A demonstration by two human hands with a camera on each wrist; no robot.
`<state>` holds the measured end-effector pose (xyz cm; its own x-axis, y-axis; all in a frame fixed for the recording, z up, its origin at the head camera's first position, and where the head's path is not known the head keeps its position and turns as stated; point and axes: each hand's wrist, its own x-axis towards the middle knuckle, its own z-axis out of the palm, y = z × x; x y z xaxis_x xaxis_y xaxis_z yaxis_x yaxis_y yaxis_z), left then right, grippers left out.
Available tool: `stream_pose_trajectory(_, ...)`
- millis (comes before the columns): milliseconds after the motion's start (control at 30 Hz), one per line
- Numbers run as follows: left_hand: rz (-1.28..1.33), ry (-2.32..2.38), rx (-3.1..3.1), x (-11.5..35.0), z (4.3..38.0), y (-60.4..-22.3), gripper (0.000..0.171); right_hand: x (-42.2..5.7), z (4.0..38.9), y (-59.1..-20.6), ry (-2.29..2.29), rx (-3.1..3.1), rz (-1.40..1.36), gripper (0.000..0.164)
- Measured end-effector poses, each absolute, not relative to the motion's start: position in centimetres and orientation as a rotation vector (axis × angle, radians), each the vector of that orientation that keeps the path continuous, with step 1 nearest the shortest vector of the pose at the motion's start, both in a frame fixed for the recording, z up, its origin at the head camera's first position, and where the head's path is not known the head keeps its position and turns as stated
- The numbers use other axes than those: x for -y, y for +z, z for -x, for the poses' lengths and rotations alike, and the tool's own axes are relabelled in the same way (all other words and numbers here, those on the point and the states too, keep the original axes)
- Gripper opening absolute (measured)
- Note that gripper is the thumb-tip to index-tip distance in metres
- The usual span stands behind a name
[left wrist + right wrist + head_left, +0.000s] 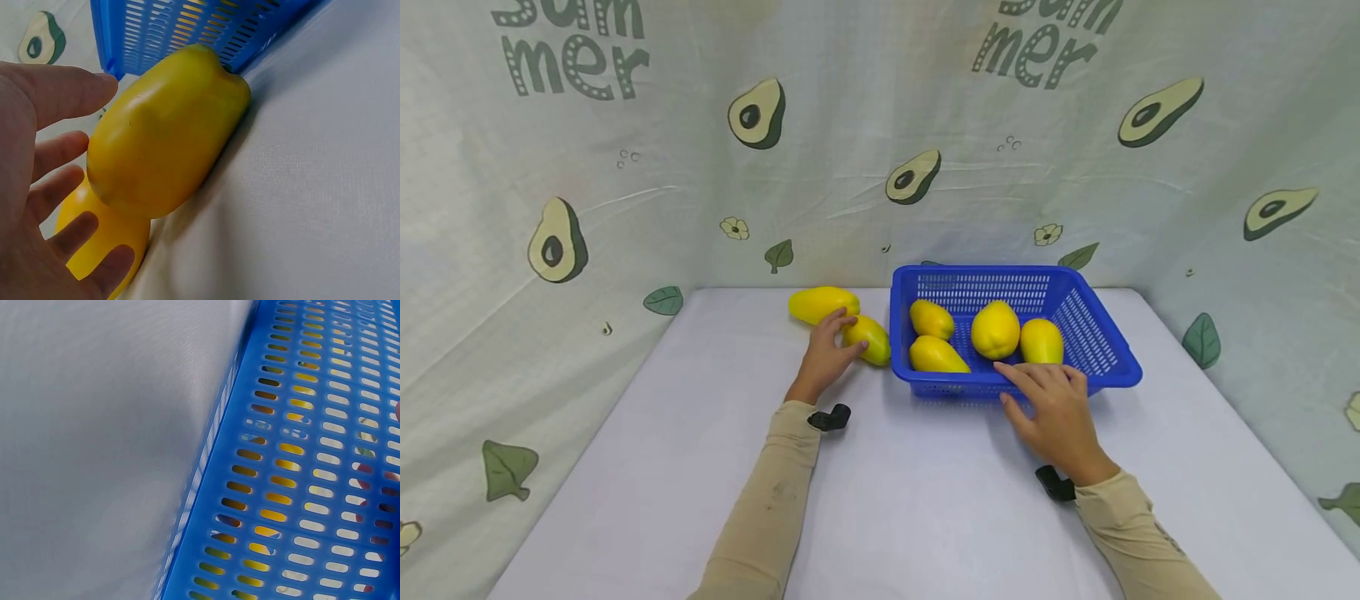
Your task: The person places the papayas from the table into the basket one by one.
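Note:
My left hand (829, 358) is at a yellow papaya (867, 340) with a greenish end, lying on the table left of a blue plastic basket (1015, 379). In the left wrist view the thumb and spread fingers (59, 153) curve loosely beside this papaya, not closed round it. Another yellow papaya (822, 305) lies just behind it, touching or nearly so. My right hand (1054, 417) holds the basket's front rim, fingers over the edge and thumb outside. Through the slots in the right wrist view, reddish finger patches show behind the basket wall (250, 462).
Inside the basket lie several yellow papayas, among them one at the middle (996, 331) and one at the front left (937, 356). A white table (925, 517) carries everything. Behind it hangs a cloth (835, 192) printed with avocados and leaves.

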<state>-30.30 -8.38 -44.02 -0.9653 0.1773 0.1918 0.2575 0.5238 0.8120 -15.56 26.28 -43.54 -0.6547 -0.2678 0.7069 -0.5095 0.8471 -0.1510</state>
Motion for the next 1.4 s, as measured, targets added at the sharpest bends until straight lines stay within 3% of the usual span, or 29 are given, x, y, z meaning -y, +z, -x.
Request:
stream_pose_trajectory(767,0.363,-1.467,2.715,7.93,29.53,-44.55,0.064,-26.29,15.55,-43.81,0.436,2.316,-0.562,0.043)
stream_pose_trajectory(1400,0.617,-1.191,2.663,7.43,29.73,-44.96,0.064,-26.33,15.62,-43.69,0.448,2.309,-0.562,0.044)
